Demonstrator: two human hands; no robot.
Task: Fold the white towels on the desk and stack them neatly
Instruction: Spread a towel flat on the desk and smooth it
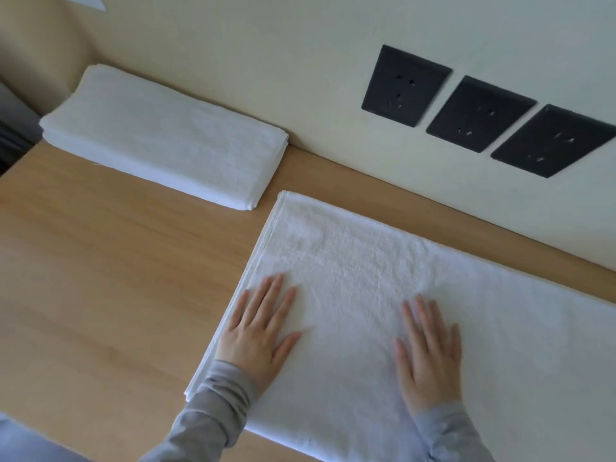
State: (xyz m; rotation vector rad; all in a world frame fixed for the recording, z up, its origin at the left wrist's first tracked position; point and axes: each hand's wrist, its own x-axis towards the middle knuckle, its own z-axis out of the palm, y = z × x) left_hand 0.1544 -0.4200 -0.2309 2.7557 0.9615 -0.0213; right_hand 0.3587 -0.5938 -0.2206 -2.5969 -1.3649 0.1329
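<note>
A large white towel (pixel 383 271) lies flat on the wooden desk (pixel 110 271), folded at least once, its layered edges showing along the left side. My left hand (pixel 261 331) presses flat on its near left part with fingers spread. Flat on the towel's middle lies my right hand (pixel 430 355), fingers straight. A neat stack of folded white towels (pixel 166 138) sits at the back left of the desk, against the wall.
Three black wall sockets (pixel 480 113) are set in the cream wall just behind the desk. The desk's left edge runs at the far left. More white fabric (pixel 20 438) shows at the bottom left corner.
</note>
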